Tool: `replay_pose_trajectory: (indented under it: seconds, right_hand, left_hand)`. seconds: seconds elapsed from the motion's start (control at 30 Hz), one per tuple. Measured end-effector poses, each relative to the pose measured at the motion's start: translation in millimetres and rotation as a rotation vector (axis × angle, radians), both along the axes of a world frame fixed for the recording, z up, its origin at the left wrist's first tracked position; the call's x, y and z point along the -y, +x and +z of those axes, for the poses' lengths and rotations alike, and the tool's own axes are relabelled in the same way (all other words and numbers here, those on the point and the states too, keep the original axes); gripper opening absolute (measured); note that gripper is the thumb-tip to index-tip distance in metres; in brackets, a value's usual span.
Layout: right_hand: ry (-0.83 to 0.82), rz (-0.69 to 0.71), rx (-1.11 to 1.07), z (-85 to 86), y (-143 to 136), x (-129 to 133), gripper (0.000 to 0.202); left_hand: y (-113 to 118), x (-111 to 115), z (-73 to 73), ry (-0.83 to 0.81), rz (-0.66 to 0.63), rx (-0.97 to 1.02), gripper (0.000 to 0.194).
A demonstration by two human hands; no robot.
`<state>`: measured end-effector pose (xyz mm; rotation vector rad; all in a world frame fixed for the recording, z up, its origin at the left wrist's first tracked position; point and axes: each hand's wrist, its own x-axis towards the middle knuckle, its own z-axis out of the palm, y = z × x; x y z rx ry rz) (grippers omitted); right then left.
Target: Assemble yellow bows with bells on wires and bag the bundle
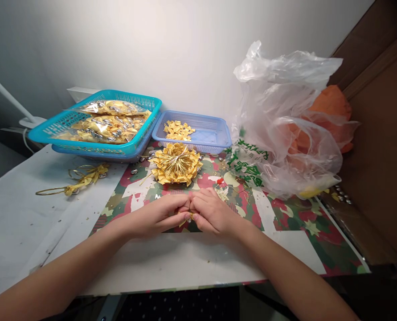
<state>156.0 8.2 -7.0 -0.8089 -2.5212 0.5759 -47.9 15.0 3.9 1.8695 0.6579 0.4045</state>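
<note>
Above the near middle of the table, my left hand (166, 213) and my right hand (213, 213) meet with fingertips pinched together. Between them is a small gold ribbon bow with a silver bell (189, 220), mostly hidden by the fingers. Just beyond the hands lies a round bundle of gold ribbon bows (161, 174), their golden wire stems gathered in the middle. Further left on the white surface rest a few finished-looking gold bows with looped wire (87, 179).
A teal basket (39, 133) holds clear bags of gold bows and silver bells. A blue basket (214, 133) contains loose gold bows. A crumpled plastic bag (261, 102) stands at right, beside a cardboard box (382, 147). Loose silver bells (134, 171) and scraps dot the table.
</note>
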Motion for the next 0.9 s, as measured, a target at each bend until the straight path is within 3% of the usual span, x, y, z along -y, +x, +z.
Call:
replay_pose_trajectory:
  seconds: [0.33, 0.57, 0.7, 0.9]
  right_hand:
    - [0.015, 0.000, -0.122, -2.0, 1, -2, 0.009]
    - [0.084, -0.047, -0.184, -5.5, 4, -2, 0.008]
    - [0.133, -0.071, -0.222, -5.0, 5, -3, 0.008]
    - [-0.040, -0.149, -0.372, -3.9, 3, 0, 0.005]
  left_hand:
    - [7, 1, 0.7, -0.114, 0.131, 0.138, 0.037]
    - [0, -5, -7.6, -0.243, 0.372, 0.218, 0.033]
    - [2, -7, -6.6, -0.266, 0.383, 0.167, 0.033]
    - [4, -4, -6.4, -0.209, 0.424, 0.164, 0.032]
